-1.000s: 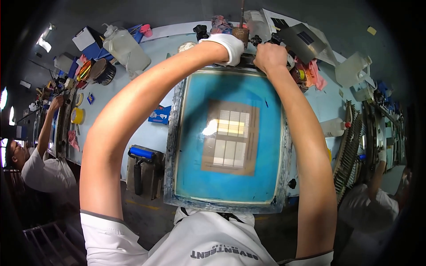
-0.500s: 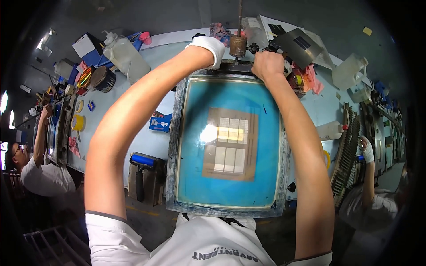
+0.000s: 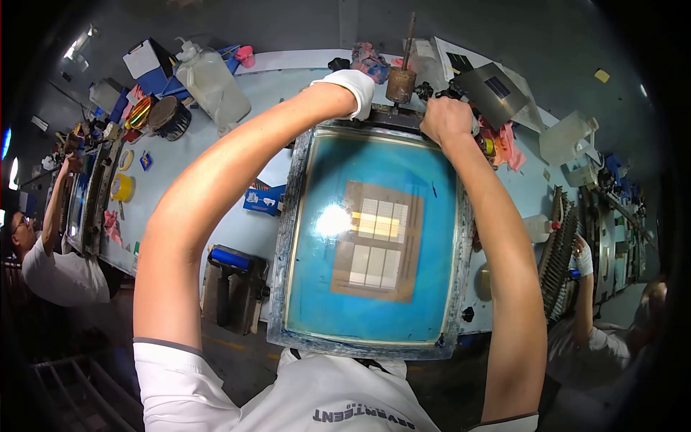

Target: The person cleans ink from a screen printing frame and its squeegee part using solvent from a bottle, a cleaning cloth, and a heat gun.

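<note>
A screen-printing frame (image 3: 294,216) with a blue mesh (image 3: 381,162) and a brownish printed window in its middle lies in front of me. Its far side meets a dark clamp bar (image 3: 385,121) that carries a rusty cylindrical weight (image 3: 400,85) on a rod. My left hand (image 3: 356,92), in a white glove, is at the bar's left part; its fingers are hidden. At the right end, my bare right hand (image 3: 448,121) is closed beside black knobs (image 3: 425,91), and what it grips is covered by the hand itself.
Left stand a jug (image 3: 210,81), an open can (image 3: 169,122), yellow tape (image 3: 122,187) and a blue box (image 3: 263,199); a blue-roller tool (image 3: 230,258) lies nearer. Right are a metal plate (image 3: 493,90), pink cloth (image 3: 509,147), bottles and a ridged rack (image 3: 561,252). Co-workers sit at both sides.
The view has turned slightly, so the frame looks a little more tilted and the hands sit further right in the picture. Both hands stay at the clamp bar.
</note>
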The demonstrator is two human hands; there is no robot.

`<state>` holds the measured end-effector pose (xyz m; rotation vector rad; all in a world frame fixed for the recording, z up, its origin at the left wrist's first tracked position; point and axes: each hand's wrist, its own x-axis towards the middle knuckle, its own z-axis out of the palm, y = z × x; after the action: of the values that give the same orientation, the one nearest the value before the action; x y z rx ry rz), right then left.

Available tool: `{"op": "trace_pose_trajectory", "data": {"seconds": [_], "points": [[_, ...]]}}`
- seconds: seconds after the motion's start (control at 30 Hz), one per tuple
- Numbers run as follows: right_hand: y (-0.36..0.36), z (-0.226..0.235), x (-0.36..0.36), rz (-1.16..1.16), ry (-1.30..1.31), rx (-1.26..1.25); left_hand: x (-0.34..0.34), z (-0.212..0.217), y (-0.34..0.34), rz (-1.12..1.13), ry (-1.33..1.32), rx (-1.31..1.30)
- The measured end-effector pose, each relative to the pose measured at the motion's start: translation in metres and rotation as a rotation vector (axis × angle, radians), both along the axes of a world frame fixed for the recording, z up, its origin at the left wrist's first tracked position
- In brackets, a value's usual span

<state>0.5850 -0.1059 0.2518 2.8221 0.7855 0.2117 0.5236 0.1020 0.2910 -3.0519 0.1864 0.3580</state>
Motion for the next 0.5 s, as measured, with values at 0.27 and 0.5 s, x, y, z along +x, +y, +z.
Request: {"op": "trace_pose_trajectory", "data": {"seconds": [0.27, 0.5], "points": [[-0.009, 0.012, 0.001, -0.097, 0.068, -0.031, 0.011, 0.011, -0.002, -0.353, 0.004, 0.073], [0.005, -0.004, 0.003, -0.166, 0.155, -0.003, 0.013, -0.02, -0.051, 0.249, 0.002, 0.243]]}}
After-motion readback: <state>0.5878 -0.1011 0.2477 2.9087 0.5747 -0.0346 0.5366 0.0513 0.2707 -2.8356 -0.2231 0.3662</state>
